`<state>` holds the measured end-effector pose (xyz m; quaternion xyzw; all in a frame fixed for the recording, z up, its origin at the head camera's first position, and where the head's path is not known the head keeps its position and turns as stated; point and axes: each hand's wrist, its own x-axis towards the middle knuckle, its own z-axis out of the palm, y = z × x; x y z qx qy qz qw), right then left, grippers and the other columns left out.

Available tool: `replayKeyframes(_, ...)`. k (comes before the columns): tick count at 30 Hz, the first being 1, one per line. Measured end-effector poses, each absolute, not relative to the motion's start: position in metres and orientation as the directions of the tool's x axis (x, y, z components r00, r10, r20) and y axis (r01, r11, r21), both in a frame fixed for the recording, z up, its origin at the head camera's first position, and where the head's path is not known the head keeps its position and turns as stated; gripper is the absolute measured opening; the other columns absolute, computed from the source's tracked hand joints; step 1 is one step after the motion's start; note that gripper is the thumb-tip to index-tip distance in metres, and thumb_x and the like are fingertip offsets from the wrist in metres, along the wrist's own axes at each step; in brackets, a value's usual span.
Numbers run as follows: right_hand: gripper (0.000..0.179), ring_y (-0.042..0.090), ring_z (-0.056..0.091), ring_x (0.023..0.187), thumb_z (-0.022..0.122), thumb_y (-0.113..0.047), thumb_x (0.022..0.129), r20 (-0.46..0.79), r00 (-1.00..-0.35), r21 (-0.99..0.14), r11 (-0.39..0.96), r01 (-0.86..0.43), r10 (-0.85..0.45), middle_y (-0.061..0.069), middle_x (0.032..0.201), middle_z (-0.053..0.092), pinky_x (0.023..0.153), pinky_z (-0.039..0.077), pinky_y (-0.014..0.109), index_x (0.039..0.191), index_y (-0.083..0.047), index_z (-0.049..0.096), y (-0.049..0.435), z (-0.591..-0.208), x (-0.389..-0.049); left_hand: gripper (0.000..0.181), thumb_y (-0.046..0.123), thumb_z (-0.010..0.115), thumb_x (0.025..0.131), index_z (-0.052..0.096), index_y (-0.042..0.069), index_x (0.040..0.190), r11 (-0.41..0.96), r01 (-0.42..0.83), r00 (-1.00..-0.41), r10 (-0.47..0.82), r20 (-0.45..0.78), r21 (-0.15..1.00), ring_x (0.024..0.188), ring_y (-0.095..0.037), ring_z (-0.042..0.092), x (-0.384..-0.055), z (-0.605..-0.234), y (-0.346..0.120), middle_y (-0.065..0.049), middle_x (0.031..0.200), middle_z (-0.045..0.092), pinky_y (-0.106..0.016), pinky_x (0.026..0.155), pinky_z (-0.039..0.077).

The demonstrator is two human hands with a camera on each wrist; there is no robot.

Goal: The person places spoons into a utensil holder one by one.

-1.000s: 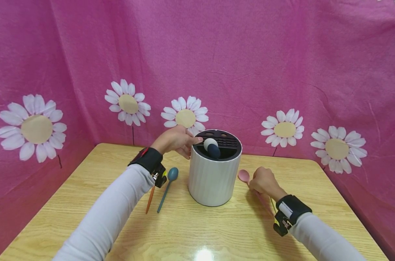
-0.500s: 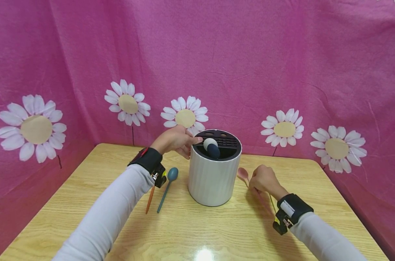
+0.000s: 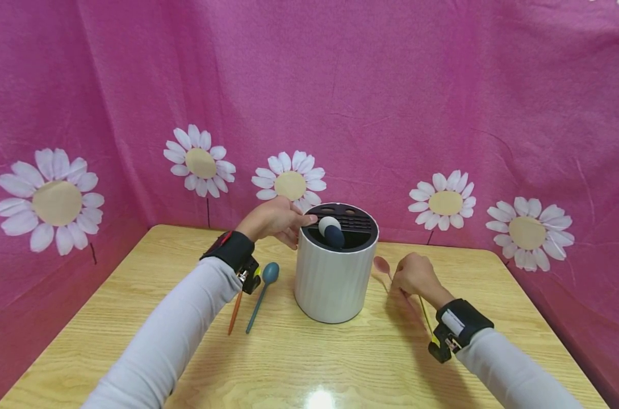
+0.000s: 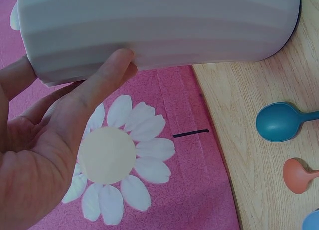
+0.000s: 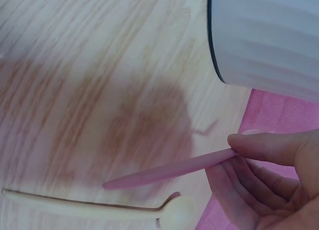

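A white ribbed utensil holder [image 3: 334,289] with a black slotted top stands upright on the table. My left hand [image 3: 277,220] grips its left rim, thumb over the top edge and fingers along the outer wall. Two rounded utensil heads, one white [image 3: 328,224] and one dark blue [image 3: 334,236], show in its front opening. To the right of the holder, my right hand [image 3: 415,278] pinches a pink spoon [image 5: 169,172] by its handle, between thumb and fingers. The spoon is tilted above the table, its shadow apart from it. The pink bowl [image 3: 381,264] points toward the holder.
A pale yellow utensil [image 5: 89,207] lies close beside the right hand. Left of the holder lie a teal spoon [image 3: 271,272] and an orange ladle-like utensil [image 4: 296,175]. A light blue utensil [image 4: 311,221] shows at the left wrist view's edge. Pink flowered cloth [image 3: 366,113] hangs behind the table.
The right hand has risen slightly, lifting the pink spoon off the table; more of the yellow handle shows beneath the hand. The left hand and holder stay put.
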<state>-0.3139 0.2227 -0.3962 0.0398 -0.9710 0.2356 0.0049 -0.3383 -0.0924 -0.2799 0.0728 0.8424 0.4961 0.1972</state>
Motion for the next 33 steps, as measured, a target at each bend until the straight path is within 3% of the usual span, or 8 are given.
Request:
replayKeyframes(7,0.005,0.017,0.060,0.050,0.073,0.000,0.070,-0.010,-0.999,-0.486,0.873,-0.040,-0.051,0.004,0.057,0.059,0.044,0.049,0.024,0.069,0.001,0.069,0.223,-0.389,-0.315,0.051,0.029,0.067,0.094,0.054,-0.005,0.130,0.498,-0.072,-0.911,0.319,-0.260,0.864,0.077,-0.026,0.069,-0.339,-0.280,-0.093,-0.017,0.101,0.067,-0.041,0.072,0.059)
replayKeyframes(11,0.006,0.020,0.062,0.053,0.074,-0.001,0.073,-0.015,-0.999,-0.496,0.868,-0.031,-0.044,0.007,0.059,0.062,0.044,0.049,0.023,0.070,0.000,0.069,0.223,-0.387,-0.316,0.043,0.029,0.067,0.094,0.061,-0.004,0.121,0.506,-0.069,-0.912,0.317,-0.260,0.860,0.077,-0.026,0.069,-0.339,-0.281,-0.092,-0.017,0.099,0.068,-0.042,0.073,0.059)
replayKeyframes(15,0.007,0.022,0.064,0.053,0.074,-0.001,0.072,0.013,-0.998,-0.494,0.867,-0.056,-0.057,0.008,0.058,0.063,0.044,0.050,0.023,0.067,0.000,0.069,0.224,-0.385,-0.314,0.039,0.029,0.067,0.094,0.064,-0.003,0.116,0.507,-0.074,-0.913,0.313,-0.263,0.859,0.077,-0.026,0.069,-0.339,-0.281,-0.092,-0.017,0.099,0.068,-0.045,0.077,0.058)
replayKeyframes(21,0.011,0.013,0.057,0.045,0.074,-0.002,0.071,0.072,-0.994,-0.460,0.881,-0.110,-0.087,0.003,0.050,0.059,0.043,0.042,0.022,0.061,-0.003,0.068,0.225,-0.380,-0.315,0.034,0.029,0.066,0.094,0.068,-0.002,0.108,0.504,-0.071,-0.911,0.319,-0.263,0.861,0.077,-0.027,0.069,-0.339,-0.281,-0.092,-0.017,0.097,0.068,-0.043,0.075,0.059)
replayKeyframes(24,0.013,0.012,0.055,0.043,0.074,-0.002,0.070,0.100,-0.990,-0.459,0.878,-0.136,-0.101,0.001,0.047,0.057,0.044,0.043,0.024,0.059,-0.003,0.067,0.227,-0.377,-0.316,0.030,0.028,0.066,0.094,0.070,-0.001,0.100,0.505,-0.071,-0.910,0.320,-0.263,0.860,0.076,-0.027,0.069,-0.338,-0.280,-0.092,-0.017,0.095,0.068,-0.042,0.073,0.059)
replayKeyframes(33,0.014,0.013,0.058,0.050,0.076,-0.006,0.073,0.169,-0.982,-0.424,0.893,-0.153,-0.088,0.000,0.048,0.059,0.048,0.048,0.028,0.060,-0.005,0.070,0.231,-0.366,-0.321,0.029,0.028,0.066,0.094,0.070,-0.001,0.098,0.504,-0.068,-0.909,0.325,-0.262,0.861,0.075,-0.027,0.068,-0.338,-0.280,-0.093,-0.017,0.094,0.068,-0.041,0.074,0.059)
